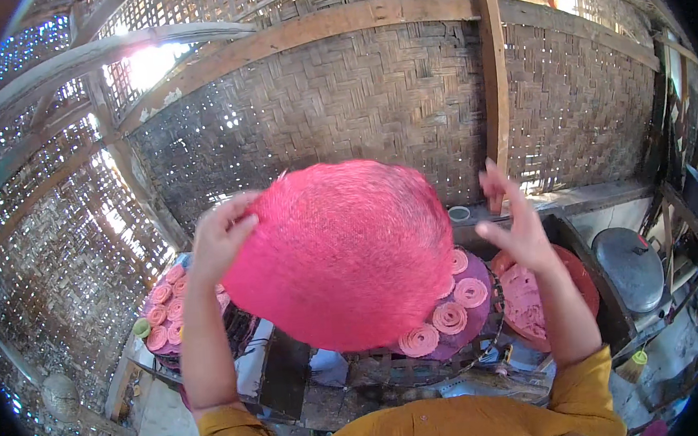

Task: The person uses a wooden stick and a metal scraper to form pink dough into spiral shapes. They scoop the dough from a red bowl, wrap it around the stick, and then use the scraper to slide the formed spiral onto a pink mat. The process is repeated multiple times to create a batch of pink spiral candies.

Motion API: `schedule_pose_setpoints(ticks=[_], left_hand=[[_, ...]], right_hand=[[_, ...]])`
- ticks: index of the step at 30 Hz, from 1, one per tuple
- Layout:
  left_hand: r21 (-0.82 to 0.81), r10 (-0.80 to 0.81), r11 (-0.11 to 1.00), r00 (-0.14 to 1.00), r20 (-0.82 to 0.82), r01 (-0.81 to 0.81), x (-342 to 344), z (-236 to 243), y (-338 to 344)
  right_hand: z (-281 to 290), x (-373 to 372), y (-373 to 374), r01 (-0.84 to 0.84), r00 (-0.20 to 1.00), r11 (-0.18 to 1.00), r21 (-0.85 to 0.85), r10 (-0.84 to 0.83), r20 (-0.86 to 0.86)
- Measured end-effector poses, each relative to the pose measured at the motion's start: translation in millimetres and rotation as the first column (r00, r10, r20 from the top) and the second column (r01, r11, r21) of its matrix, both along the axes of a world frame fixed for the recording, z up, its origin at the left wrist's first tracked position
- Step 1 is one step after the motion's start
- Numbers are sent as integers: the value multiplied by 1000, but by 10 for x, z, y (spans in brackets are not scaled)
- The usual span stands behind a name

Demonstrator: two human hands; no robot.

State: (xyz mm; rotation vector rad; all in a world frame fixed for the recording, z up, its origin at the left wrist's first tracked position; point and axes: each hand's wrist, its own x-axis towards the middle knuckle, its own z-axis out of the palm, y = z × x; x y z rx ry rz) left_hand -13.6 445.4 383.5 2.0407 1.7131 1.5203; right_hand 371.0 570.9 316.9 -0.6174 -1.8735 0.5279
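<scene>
A large round bright pink sheet with a fine fibrous surface (336, 260) is held up in the middle. My left hand (223, 236) grips its upper left edge between thumb and fingers. My right hand (513, 217) is raised just right of it, fingers spread and apart from it. Behind the sheet, a purple round mat (481, 310) carries several pink coils (450, 317), partly hidden. Right of that, a reddish tub (575, 282) holds a lumpy pink mass (524, 302).
Another round mat with pink coils (161, 294) sits at left beside a green cup (142, 328). A grey lidded pot (624, 274) is at right, with a yellow-tied brush (631, 368) below. A small container (459, 212) rests on the ledge before a woven bamboo wall (339, 88) with wooden posts.
</scene>
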Motion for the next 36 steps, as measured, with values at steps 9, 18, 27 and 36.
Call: schedule_pose_setpoints(ticks=[9,18,27,36], left_hand=[[426,279,902,658,-700,71,794,1081,-220],[357,596,747,803,17,-561,115,-1260,-170],[-295,153,935,530,834,194,418,-2783,-81],[-456,304,885,861,407,-97,309,-3140,87]], right_hand=[[1295,-1312,-463,-227,967,865,448,146,208],[33,-584,557,-244,863,896,-372,26,-504],[-2007,-49,499,119,964,789,-603,-236,-119],[-2244,120,536,576,791,733,-362,-388,473]])
